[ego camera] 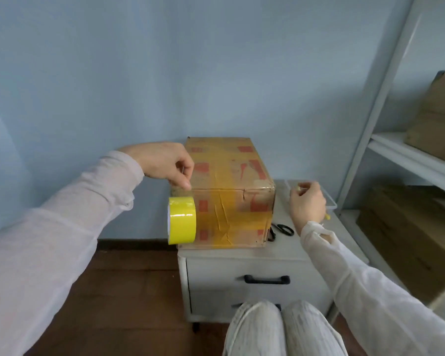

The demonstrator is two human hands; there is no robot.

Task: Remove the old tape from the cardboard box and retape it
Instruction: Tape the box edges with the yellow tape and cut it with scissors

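Our left hand (165, 163) reaches to the near left top corner of the cardboard box (229, 191). Its thumb and forefinger pinch together over what looks like the loose end of the yellow tape roll (182, 219). That roll hangs just below the fingers, against the box's left front edge. The short strip between fingers and roll is dim and hard to make out.

Our right hand (307, 204) is raised to the right of the box, apart from it, with its fingers curled inward. A small yellow bit (298, 187) shows at the fingertips. We cannot tell whether it is pinched there or only lies behind them.

We see the box sitting on the white counter (242, 253), its top and front crossed by glossy amber bands of old tape (225, 209), wrinkled on the front face. Black scissors (283, 229) lie on the counter just right of the box, their blades hidden behind its corner. A clear tray (330, 204) stands beyond our right hand, mostly covered by it.

At the right, a white shelf (409, 158) holds more brown boxes (437, 124), cut off by the frame edge. Our knees (280, 330) show at the bottom.
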